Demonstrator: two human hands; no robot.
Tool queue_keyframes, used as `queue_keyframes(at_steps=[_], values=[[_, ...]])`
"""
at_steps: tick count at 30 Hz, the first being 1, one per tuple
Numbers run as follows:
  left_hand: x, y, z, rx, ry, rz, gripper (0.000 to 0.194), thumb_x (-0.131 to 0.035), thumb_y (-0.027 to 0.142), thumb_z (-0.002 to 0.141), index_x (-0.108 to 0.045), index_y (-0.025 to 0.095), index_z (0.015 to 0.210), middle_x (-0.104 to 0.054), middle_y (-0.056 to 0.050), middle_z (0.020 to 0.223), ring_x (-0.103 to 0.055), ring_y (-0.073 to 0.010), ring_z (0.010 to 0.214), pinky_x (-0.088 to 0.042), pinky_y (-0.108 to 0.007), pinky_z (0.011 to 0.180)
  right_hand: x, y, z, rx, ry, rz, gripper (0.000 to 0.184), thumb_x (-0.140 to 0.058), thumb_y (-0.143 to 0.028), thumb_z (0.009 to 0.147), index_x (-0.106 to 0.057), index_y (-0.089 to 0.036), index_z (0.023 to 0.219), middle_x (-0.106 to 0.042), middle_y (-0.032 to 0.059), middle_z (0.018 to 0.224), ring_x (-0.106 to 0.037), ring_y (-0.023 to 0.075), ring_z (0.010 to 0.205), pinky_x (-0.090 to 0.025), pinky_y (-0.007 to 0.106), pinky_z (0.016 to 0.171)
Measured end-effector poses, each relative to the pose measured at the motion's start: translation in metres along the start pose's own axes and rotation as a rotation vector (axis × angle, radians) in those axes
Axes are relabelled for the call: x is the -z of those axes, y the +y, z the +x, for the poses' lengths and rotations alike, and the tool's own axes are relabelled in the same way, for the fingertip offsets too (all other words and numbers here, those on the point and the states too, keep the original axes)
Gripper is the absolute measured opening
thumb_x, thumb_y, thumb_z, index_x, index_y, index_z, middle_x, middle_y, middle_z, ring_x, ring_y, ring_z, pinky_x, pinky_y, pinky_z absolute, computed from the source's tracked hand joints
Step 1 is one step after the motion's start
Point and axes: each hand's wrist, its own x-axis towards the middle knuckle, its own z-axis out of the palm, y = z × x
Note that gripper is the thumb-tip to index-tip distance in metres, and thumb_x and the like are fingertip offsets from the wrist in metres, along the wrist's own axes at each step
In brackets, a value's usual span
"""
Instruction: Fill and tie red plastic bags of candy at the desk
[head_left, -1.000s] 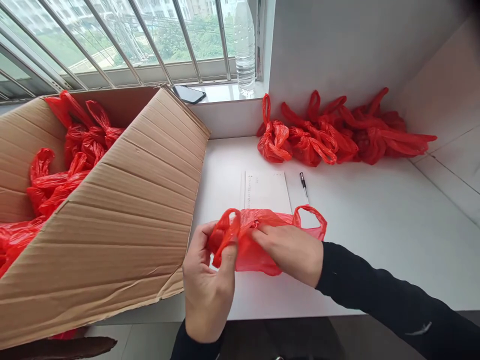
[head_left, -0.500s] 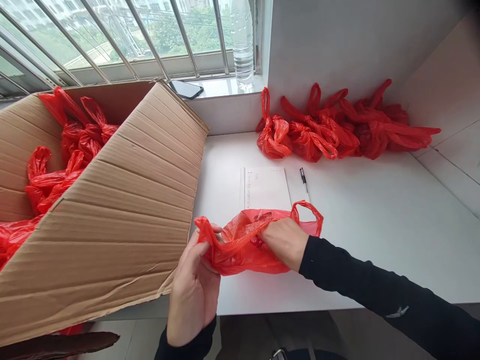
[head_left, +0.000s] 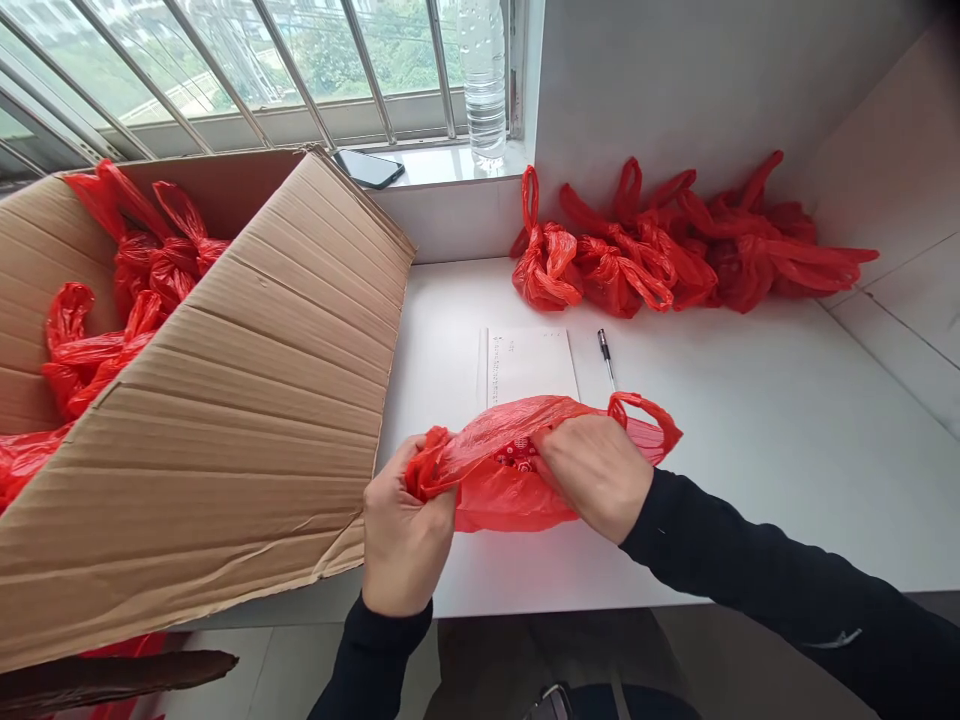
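A red plastic bag [head_left: 504,470] lies crumpled on the white table [head_left: 750,440] near its front edge. My left hand [head_left: 405,535] is closed around the bag's left handle end. My right hand [head_left: 596,470] grips the bag's upper middle, fingers curled into the plastic. The bag's right handle loop [head_left: 649,415] sticks out past my right hand. Both sleeves are black.
A large open cardboard box [head_left: 247,400] holding several red bags [head_left: 112,290] stands at the left. More tied red bags [head_left: 675,250] lie along the back wall. A sheet of paper [head_left: 529,360] and a pen [head_left: 606,358] lie behind the bag. A phone [head_left: 367,168] and water bottle [head_left: 484,80] sit on the sill.
My left hand has closed on the bag's left end and pulled it taut. My right hand shifted slightly right, and the bag is stretched between them.
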Motion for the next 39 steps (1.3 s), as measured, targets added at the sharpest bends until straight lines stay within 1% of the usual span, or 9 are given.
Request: queue_keyframes(at_steps=[5, 8, 12, 17, 20, 24, 28, 35, 39], values=[[0.005, -0.001, 0.005, 0.157, -0.043, -0.385, 0.026, -0.077, 0.018, 0.072, -0.072, 0.019, 0.098, -0.071, -0.002, 0.089, -0.065, -0.0188, 0.083, -0.051, -0.023, 0.068, -0.013, -0.007, -0.003, 0.193, -0.004, 0.019, 0.032, -0.065, 0.002, 0.065, -0.063, -0.012, 0.094, -0.065, 0.0064, 0.076, -0.058, 0.0221, 0.061, -0.025, 0.032, 0.046], [0.002, -0.001, 0.006, 0.251, -0.086, -0.476, 0.025, -0.081, 0.025, 0.072, -0.073, 0.018, 0.094, -0.072, -0.002, 0.087, -0.065, -0.0183, 0.079, -0.051, -0.024, 0.068, -0.016, -0.014, 0.008, 0.243, 0.043, 0.083, 0.029, -0.061, -0.002, 0.076, -0.062, -0.010, 0.104, -0.065, 0.0066, 0.079, -0.059, 0.0208, 0.064, -0.033, 0.031, 0.049], [0.001, 0.001, 0.002, 0.272, -0.125, -0.416, 0.028, -0.084, 0.029, 0.073, -0.073, 0.017, 0.095, -0.071, -0.003, 0.085, -0.065, -0.0180, 0.077, -0.051, -0.024, 0.067, -0.017, -0.021, 0.033, 0.282, 0.183, 0.192, 0.023, -0.044, -0.008, 0.095, -0.060, -0.016, 0.108, -0.066, 0.0062, 0.099, -0.059, 0.0195, 0.089, -0.044, 0.030, 0.069], [0.008, -0.003, -0.001, 0.242, -0.146, -0.331, 0.040, -0.084, 0.032, 0.073, -0.070, 0.021, 0.109, -0.071, -0.002, 0.088, -0.067, -0.0204, 0.083, -0.053, -0.026, 0.071, -0.018, -0.017, 0.038, 0.236, 0.228, 0.218, 0.021, -0.049, -0.007, 0.091, -0.063, -0.017, 0.104, -0.066, 0.0075, 0.096, -0.060, 0.0214, 0.087, -0.041, 0.031, 0.066], [0.010, -0.006, -0.001, 0.217, -0.145, -0.343, 0.039, -0.081, 0.033, 0.077, -0.068, 0.021, 0.112, -0.071, -0.003, 0.089, -0.068, -0.0210, 0.083, -0.052, -0.026, 0.069, -0.013, -0.012, 0.029, 0.195, 0.245, 0.232, 0.027, -0.050, -0.004, 0.087, -0.061, -0.019, 0.107, -0.066, 0.0065, 0.099, -0.060, 0.0202, 0.084, -0.037, 0.029, 0.060], [0.007, -0.006, 0.000, 0.171, -0.166, -0.324, 0.036, -0.079, 0.026, 0.079, -0.068, 0.019, 0.112, -0.071, -0.005, 0.102, -0.068, -0.0205, 0.087, -0.052, -0.026, 0.073, -0.005, -0.008, 0.020, 0.170, 0.242, 0.228, 0.024, -0.050, -0.002, 0.082, -0.061, -0.019, 0.094, -0.066, 0.0036, 0.088, -0.058, 0.0181, 0.072, -0.031, 0.028, 0.053], [0.006, -0.004, -0.001, 0.133, -0.152, -0.262, 0.036, -0.078, 0.025, 0.079, -0.068, 0.018, 0.113, -0.071, -0.005, 0.095, -0.068, -0.0207, 0.086, -0.052, -0.025, 0.071, -0.005, -0.005, 0.015, 0.141, 0.256, 0.211, 0.015, -0.046, -0.011, 0.091, -0.059, -0.019, 0.088, -0.063, 0.0029, 0.078, -0.052, 0.0166, 0.059, -0.025, 0.028, 0.049], [0.002, 0.001, -0.001, 0.094, -0.136, -0.258, 0.031, -0.077, 0.021, 0.080, -0.069, 0.020, 0.110, -0.071, -0.001, 0.086, -0.065, -0.0158, 0.073, -0.053, -0.023, 0.067, -0.014, -0.004, 0.015, 0.049, 0.254, 0.206, 0.036, -0.036, -0.025, 0.100, -0.052, -0.019, 0.068, -0.050, 0.0007, 0.058, -0.038, 0.0139, 0.045, -0.020, 0.029, 0.046], [0.001, 0.003, -0.001, 0.081, -0.132, -0.275, 0.029, -0.075, 0.020, 0.081, -0.069, 0.020, 0.110, -0.072, -0.001, 0.088, -0.067, -0.0160, 0.075, -0.055, -0.023, 0.069, -0.011, -0.004, 0.013, 0.036, 0.224, 0.242, 0.035, -0.037, -0.027, 0.101, -0.054, -0.019, 0.071, -0.053, 0.0003, 0.061, -0.042, 0.0136, 0.048, -0.024, 0.029, 0.047]])
